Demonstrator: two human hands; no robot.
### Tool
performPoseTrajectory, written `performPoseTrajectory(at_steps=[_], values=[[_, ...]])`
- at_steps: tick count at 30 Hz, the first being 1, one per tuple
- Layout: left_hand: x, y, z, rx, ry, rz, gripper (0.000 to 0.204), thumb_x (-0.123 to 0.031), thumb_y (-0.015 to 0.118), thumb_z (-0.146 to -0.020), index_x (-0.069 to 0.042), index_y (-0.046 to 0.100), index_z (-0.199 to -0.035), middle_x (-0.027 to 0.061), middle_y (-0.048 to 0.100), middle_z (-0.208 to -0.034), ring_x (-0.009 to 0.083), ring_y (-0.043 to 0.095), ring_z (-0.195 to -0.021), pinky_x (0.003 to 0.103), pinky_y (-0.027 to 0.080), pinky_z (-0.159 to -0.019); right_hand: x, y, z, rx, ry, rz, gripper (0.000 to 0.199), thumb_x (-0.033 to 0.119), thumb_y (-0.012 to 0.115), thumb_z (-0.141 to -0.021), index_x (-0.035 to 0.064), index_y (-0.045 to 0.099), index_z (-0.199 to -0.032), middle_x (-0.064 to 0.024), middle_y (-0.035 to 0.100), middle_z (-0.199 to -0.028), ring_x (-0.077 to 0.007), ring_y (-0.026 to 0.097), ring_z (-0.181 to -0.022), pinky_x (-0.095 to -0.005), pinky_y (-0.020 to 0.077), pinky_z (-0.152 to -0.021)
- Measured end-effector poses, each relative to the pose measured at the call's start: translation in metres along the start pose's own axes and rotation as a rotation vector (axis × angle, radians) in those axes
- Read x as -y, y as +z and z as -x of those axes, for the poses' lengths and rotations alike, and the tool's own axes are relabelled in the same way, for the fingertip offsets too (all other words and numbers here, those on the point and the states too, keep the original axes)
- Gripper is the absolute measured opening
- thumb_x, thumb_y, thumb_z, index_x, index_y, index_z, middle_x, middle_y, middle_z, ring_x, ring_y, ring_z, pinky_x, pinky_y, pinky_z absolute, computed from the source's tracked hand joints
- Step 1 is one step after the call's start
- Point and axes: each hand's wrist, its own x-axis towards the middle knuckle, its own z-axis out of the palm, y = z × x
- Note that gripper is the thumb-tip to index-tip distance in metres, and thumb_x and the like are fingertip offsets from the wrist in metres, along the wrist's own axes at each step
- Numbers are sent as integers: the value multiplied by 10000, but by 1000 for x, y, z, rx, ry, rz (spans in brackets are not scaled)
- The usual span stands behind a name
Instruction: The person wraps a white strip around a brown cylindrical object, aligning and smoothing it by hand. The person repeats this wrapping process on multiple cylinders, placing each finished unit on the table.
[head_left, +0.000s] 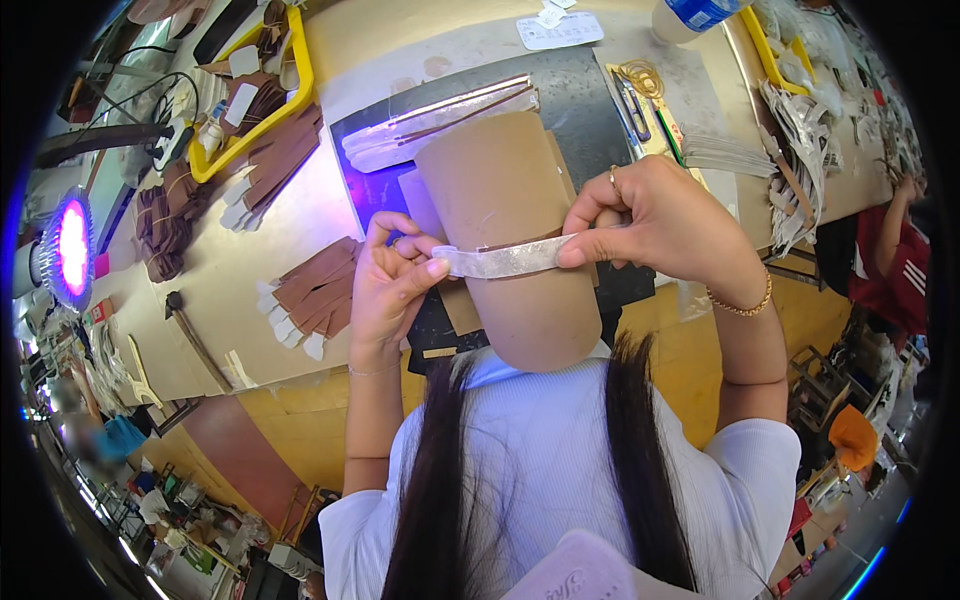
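Clear strip (505,260) stretched flat across the front of the brown cardboard tube (510,230), pinched at both ends: left hand (390,285) fingers closed on its left end, right hand (655,220) thumb and forefinger clamped on its right end. Strip's long axis runs left-right between the grips, right end slightly higher; the tube runs crosswise to it, from the chest out over the dark mat (580,100). To do this well, I'd judge: keep even tension, strip square to the tube, no twist.

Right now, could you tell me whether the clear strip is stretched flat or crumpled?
Stretched flat: the clear strip spans straight between left hand and right hand.
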Motion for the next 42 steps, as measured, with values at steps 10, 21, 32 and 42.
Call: performPoseTrajectory(at_steps=[10,21,32,42], values=[[4,-6,-2,-11,4,6,473,98,667,-743,-66,388,-1089,134,622,-849,189,612,-795,299,495,-763,-12,4,-7,-41,-29,33,314,296,785,-709,37,611,-676,29,526,-531,-45,441,-483,-213,316,-443],[2,-15,3,-10,16,55,492,88,661,-741,-85,390,-1113,116,611,-819,201,615,-776,304,499,-735,-68,15,-4,26,-131,-544,291,264,753,-754,23,591,-771,-11,577,-674,-63,523,-574,-204,422,-525],[8,-27,4,-6,-5,-31,487,50,655,-756,-101,396,-1140,116,617,-836,251,626,-773,345,518,-704,-81,23,-2,30,-41,-839,259,249,678,-839,6,594,-870,-35,625,-750,-81,619,-637,-185,485,-572],[10,-12,2,-113,-4,9,484,86,659,-750,-79,388,-1116,126,626,-832,222,624,-741,325,511,-682,-89,33,-13,96,-82,-881,287,296,640,-867,18,567,-861,-19,601,-757,-80,607,-653,-198,488,-584]])
